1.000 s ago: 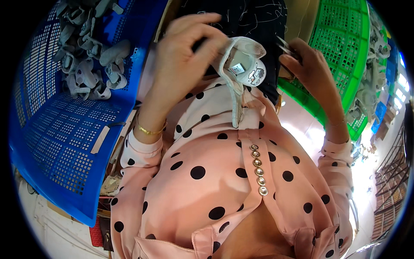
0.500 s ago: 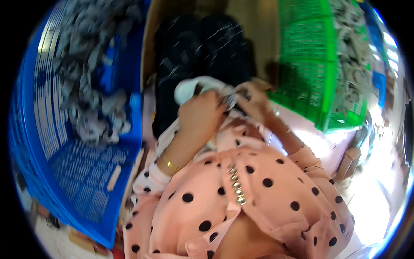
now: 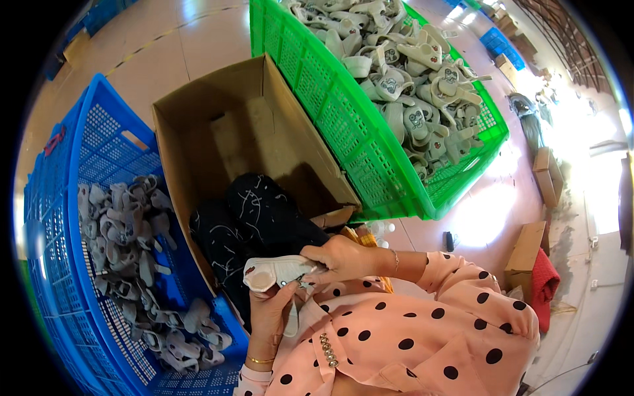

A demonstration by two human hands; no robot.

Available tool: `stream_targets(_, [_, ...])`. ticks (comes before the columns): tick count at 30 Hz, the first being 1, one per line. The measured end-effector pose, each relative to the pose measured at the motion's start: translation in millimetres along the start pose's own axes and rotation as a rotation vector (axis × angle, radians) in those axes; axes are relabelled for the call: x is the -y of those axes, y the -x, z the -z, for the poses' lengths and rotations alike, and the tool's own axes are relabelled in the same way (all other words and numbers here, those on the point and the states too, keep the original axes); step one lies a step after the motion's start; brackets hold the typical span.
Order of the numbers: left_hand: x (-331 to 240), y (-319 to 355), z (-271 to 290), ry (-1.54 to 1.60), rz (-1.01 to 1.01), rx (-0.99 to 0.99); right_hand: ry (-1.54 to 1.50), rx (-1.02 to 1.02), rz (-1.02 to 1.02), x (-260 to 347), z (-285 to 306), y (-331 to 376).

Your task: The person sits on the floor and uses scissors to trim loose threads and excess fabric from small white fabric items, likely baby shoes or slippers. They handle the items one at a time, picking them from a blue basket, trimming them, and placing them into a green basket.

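A small off-white shoe upper (image 3: 285,266) with a pale strap hangs over my lap, held between both hands. My left hand (image 3: 269,311) grips it from below, with the thumb pressed against its side. At its right end, my right hand (image 3: 342,259) has its fingers pinched on the edge, close to a small dark mark. The fingertips partly hide that spot. My legs in dark, white-patterned trousers (image 3: 264,208) lie just beyond the piece.
Left of me, a blue plastic crate (image 3: 99,112) holds many greyish shoe uppers (image 3: 125,218). A cardboard box (image 3: 198,99) stands around my legs. To the right, a green crate (image 3: 370,158) is heaped with off-white uppers (image 3: 409,79). Smaller cardboard boxes (image 3: 525,254) stand farther right.
The view has swung, bringing more of the box, green crate and floor into sight. My hands have shifted on the upper; my left hand now supports it from below, its pale side turned up.
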State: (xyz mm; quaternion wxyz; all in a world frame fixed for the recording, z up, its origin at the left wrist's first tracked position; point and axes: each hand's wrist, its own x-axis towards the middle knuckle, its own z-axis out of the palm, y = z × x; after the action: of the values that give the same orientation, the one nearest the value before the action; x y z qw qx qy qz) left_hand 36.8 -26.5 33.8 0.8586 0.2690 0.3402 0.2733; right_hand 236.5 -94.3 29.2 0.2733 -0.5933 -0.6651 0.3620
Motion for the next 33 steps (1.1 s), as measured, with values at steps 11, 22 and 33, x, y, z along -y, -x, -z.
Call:
stream_targets(11, [-44.4, -21.1, 11.0, -0.359, -0.301, 0.301, 0.376, -0.372, -0.133, 29.2, 95.8, -20.4])
stream_targets(22, [-62.7, -75.6, 226.6, -0.236, -0.494, -0.810, -0.667, -0.864, -0.338, -6.4, 124.6, -116.2])
stream_targets(33, [-57.7, -168.2, 475.2, -1.594, 0.092, -1.029, -0.707, -0.556, -0.506, -49.5, -24.6, -168.5])
